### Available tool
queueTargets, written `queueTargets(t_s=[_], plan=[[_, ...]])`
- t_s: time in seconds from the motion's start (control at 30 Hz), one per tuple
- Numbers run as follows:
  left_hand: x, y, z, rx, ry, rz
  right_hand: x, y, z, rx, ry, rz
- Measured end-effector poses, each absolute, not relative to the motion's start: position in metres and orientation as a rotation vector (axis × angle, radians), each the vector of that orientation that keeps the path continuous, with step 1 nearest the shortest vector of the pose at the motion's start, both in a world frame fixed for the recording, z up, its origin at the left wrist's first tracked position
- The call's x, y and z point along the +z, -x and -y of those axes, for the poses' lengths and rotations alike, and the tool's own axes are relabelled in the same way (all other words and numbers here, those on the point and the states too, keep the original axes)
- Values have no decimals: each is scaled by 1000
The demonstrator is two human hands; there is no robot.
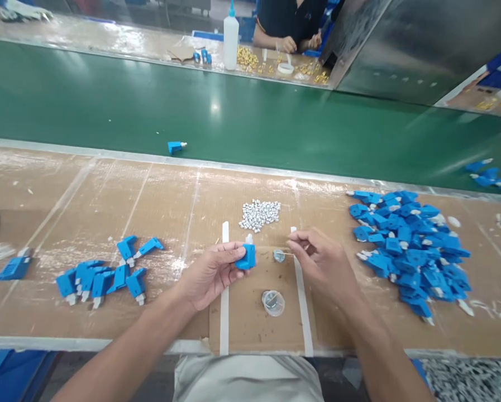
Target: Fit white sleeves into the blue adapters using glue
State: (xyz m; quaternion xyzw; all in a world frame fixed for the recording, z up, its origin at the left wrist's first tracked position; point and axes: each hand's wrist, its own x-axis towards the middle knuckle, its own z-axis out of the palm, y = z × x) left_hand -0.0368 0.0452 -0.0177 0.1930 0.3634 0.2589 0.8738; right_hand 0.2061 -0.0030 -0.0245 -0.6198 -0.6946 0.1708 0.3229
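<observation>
Between the thumb and fingers of my left hand (219, 271) is a blue plastic part (247, 258), its pale tip pointing away from me. My right hand (323, 262) pinches a thin stick (289, 254) whose far end reaches a small translucent blue cap (279, 255) on the cardboard. Whether the stick touches the cap I cannot tell. Nearer me stands a small clear cup (273, 303) with grey matter inside. Beyond my hands lies a pile of small silvery pieces (259, 215).
A large heap of blue parts (413, 248) lies right, a smaller group (101, 279) left. Past the cardboard-covered bench (158, 184) runs a green conveyor belt (254, 117) carrying a blue part (175, 147). Across it are a white bottle (230, 42) and another person's hands (292, 44).
</observation>
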Motion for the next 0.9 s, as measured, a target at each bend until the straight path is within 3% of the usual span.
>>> queueTargets(t_s=[0.27,0.63,0.9], plan=[[-27,37,-45,555,-369,-763,-49,-215,-66,288,1577,2112],[-26,38,-45,547,-387,-793,-30,-212,-68,488,1644,2099],[-21,36,-45,554,-383,-773,-16,-210,4,1416,1220,1249]])
